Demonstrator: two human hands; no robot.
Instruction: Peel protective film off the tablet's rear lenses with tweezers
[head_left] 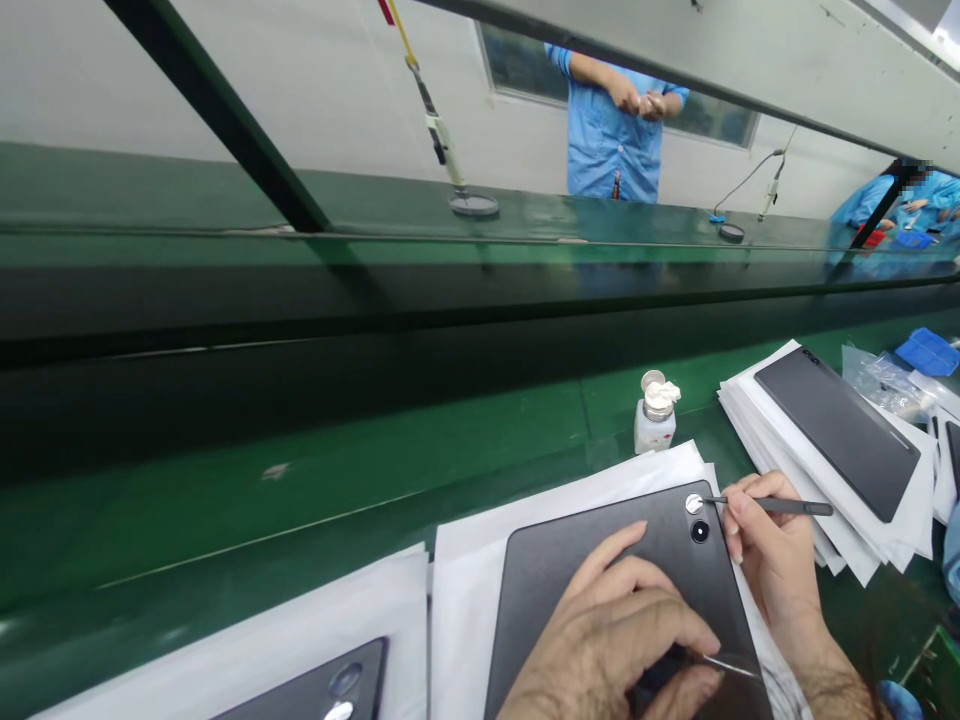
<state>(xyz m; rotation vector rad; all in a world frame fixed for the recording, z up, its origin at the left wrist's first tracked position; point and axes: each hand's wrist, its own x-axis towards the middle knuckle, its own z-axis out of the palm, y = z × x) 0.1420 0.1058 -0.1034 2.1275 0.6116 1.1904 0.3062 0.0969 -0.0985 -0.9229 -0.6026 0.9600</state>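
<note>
A dark grey tablet (pixel 592 540) lies back up on white paper sheets. Near its top right corner are two round camera lens spots, one silvery-white (pixel 694 504) and one black-centred (pixel 700 531). Black tweezers (pixel 787 506) are gripped in my right hand (pixel 772 550), their tips at the silvery spot. My left hand (pixel 622 630) rests over the tablet's back. Its thumb and index finger pinch a thin, shiny, clear-looking strip (pixel 731 666); part of it is hidden by the fingers.
A white dispenser bottle (pixel 655 425) with tissue on top stands behind the tablet. To the right, another tablet (pixel 836 430) lies on stacked paper (pixel 757 440), near a plastic bag (pixel 885 385) and blue tray (pixel 928 352). Another tablet (pixel 315 690) sits lower left. Co-workers in blue stand beyond.
</note>
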